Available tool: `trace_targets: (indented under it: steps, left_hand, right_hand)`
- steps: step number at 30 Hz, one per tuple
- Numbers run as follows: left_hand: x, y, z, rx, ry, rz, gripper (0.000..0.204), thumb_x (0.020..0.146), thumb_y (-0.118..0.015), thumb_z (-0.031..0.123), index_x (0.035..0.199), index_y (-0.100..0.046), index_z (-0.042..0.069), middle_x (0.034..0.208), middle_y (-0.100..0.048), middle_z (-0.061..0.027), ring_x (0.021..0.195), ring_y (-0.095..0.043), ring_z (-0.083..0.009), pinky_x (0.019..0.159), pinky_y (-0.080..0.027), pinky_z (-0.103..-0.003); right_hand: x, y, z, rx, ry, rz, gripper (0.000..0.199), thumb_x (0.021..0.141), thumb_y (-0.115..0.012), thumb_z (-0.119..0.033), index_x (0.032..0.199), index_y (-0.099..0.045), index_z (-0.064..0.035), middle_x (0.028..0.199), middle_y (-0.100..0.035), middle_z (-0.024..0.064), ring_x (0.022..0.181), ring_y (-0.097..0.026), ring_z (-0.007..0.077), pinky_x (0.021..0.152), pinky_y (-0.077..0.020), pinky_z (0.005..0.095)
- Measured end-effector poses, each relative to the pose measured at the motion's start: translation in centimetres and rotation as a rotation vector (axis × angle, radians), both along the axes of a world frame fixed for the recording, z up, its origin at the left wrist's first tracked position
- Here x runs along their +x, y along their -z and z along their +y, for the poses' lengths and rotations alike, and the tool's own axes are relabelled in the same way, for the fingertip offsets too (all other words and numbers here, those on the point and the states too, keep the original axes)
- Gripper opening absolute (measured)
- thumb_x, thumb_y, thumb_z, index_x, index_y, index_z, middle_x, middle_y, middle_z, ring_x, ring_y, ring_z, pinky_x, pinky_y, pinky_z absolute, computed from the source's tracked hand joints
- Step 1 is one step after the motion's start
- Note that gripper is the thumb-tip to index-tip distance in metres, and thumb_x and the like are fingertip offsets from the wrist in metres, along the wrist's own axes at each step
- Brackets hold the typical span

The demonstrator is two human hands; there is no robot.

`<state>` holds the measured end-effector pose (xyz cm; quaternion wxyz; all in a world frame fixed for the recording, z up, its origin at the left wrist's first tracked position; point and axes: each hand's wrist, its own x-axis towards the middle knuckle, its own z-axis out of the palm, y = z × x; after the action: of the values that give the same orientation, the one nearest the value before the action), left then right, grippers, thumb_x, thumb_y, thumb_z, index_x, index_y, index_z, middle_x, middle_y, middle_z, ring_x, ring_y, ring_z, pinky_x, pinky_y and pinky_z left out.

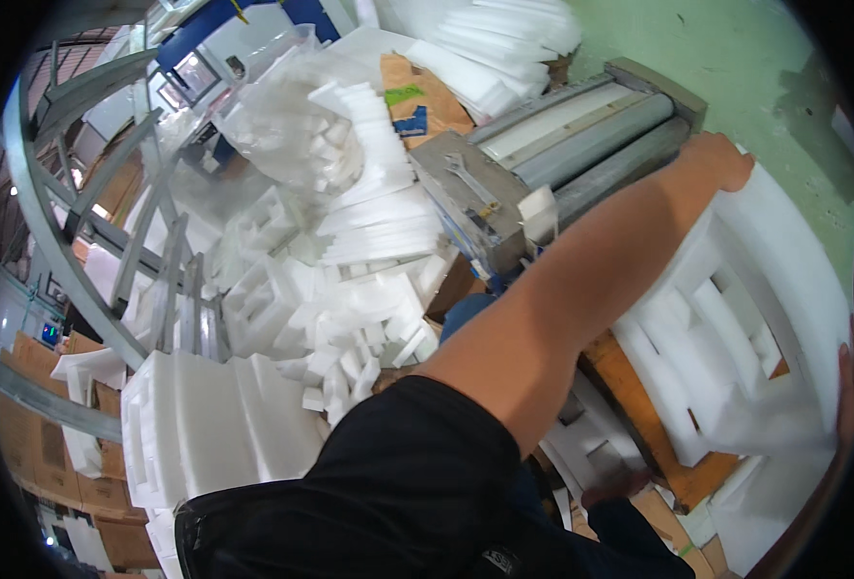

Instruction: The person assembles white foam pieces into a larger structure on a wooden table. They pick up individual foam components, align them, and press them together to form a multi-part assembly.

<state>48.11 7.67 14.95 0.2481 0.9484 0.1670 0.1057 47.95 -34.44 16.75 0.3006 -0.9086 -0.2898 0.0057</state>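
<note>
A large white foam piece with cut-out slots lies tilted over a wooden board at the right. My left hand reaches across on a bare forearm with a black sleeve and grips the foam piece's far top edge. At the picture's right rim my right hand holds the same piece by its near right edge; only part of this hand shows. Both hands are on the one foam piece.
A grey roller machine stands behind the foam, with a wrench on its end plate. A heap of white foam offcuts and a clear bag of foam lie left. Further left are a metal frame and cardboard boxes. Green floor shows beyond.
</note>
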Motion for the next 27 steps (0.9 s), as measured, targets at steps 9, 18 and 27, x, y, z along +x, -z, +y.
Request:
trace_targets:
  steps: [9,18,27]
  left_hand:
    - [1.2,0.4,0.4,0.055,0.085,-0.026,0.074,0.104,-0.036,0.06,0.133,-0.066,-0.001,0.143,-0.058,-0.0282,0.134,-0.054,-0.0472,0.116,-0.039,-0.051]
    - [4.2,2.8,7.5,0.154,0.237,-0.066,0.084,0.103,-0.036,0.069,0.152,-0.049,0.003,0.154,-0.05,-0.0239,0.142,-0.049,-0.038,0.119,-0.034,-0.045]
    - [3.7,2.9,5.9,-0.03,0.219,-0.055,0.091,0.097,-0.043,0.077,0.155,-0.048,0.007,0.149,-0.056,-0.0216,0.131,-0.058,-0.0303,0.112,-0.041,-0.038]
  right_hand:
    - [0.9,0.4,-1.2,-0.058,0.108,-0.226,0.062,0.101,-0.059,-0.042,0.151,-0.053,-0.0054,0.158,-0.048,0.0186,0.147,-0.043,0.0315,0.124,-0.0263,0.0402]
    - [0.6,1.3,-0.7,-0.165,0.153,-0.411,0.074,0.096,-0.058,-0.06,0.15,-0.055,-0.01,0.151,-0.055,0.0198,0.143,-0.049,0.0351,0.122,-0.032,0.0468]
    - [-0.8,-1.3,-0.9,-0.272,0.209,-0.244,0.086,0.095,-0.053,-0.068,0.147,-0.054,0.0005,0.153,-0.05,0.0261,0.144,-0.045,0.0414,0.121,-0.033,0.0464]
